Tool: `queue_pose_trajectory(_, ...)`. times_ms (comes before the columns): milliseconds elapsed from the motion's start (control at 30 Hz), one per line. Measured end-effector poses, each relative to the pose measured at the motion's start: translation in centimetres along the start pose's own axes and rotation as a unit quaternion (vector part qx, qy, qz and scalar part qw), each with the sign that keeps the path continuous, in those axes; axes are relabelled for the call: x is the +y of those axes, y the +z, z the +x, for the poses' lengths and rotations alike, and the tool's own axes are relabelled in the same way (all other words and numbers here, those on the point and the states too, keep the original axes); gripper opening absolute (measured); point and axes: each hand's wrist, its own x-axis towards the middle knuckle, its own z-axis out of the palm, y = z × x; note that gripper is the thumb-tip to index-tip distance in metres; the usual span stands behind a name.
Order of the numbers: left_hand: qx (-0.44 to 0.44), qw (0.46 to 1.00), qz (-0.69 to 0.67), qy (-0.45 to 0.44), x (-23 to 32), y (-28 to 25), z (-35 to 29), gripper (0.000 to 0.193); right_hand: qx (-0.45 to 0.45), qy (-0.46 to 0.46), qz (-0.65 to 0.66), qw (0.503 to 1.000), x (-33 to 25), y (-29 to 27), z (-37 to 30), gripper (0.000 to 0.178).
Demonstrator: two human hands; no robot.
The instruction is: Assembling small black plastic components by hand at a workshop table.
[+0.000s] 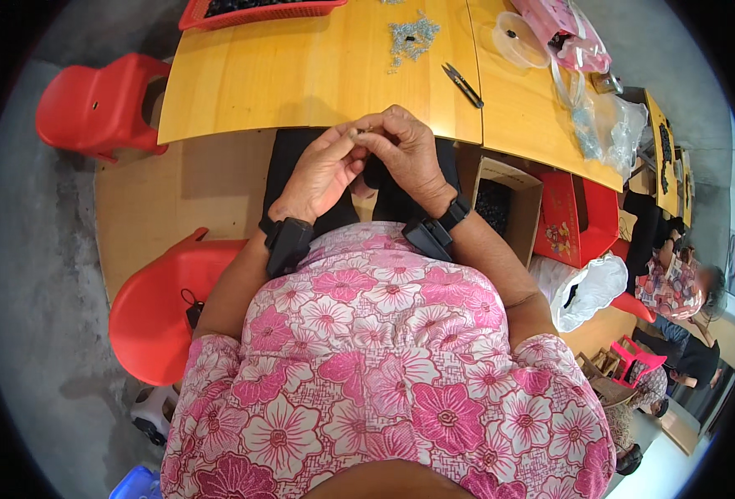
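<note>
Head view shows left hand and right hand pinched, seemingly on one tiny piece.

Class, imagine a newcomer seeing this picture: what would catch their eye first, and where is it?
Probably the pink flowered shirt, filling the lower middle. Just above it, the left hand and right hand meet by the near edge of the yellow table. Two red chairs stand out on the left.

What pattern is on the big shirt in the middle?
The shirt has big pink and white flowers, seen best in the head view.
</note>
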Motion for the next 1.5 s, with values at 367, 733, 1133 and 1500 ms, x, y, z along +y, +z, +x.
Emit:
queue_pose_trajectory(367,-0.027,0.998,0.044,0.021,1.0,0.0,2.2,0.028,-0.08,-0.039,-0.044,0.995,1.3,-1.2,1.6,0.029)
queue_pose_trajectory(733,-0.071,0.995,0.057,-0.025,2.3,-1.5,3.8,0.033,-0.125,-0.027,-0.077,0.989,1.3,-2.7,3.0,0.027)
queue_pose_trajectory(1133,-0.025,0.998,0.056,0.004,3.0,-2.7,5.4,0.032,0.024,-0.018,-0.33,0.944,8.5,-9.0,14.2,0.014)
queue_pose_trajectory(1500,-0.005,0.997,0.07,-0.014,3.1,-2.5,5.1,0.032,-0.061,-0.006,-0.453,0.889,9.7,-8.5,16.3,0.021)
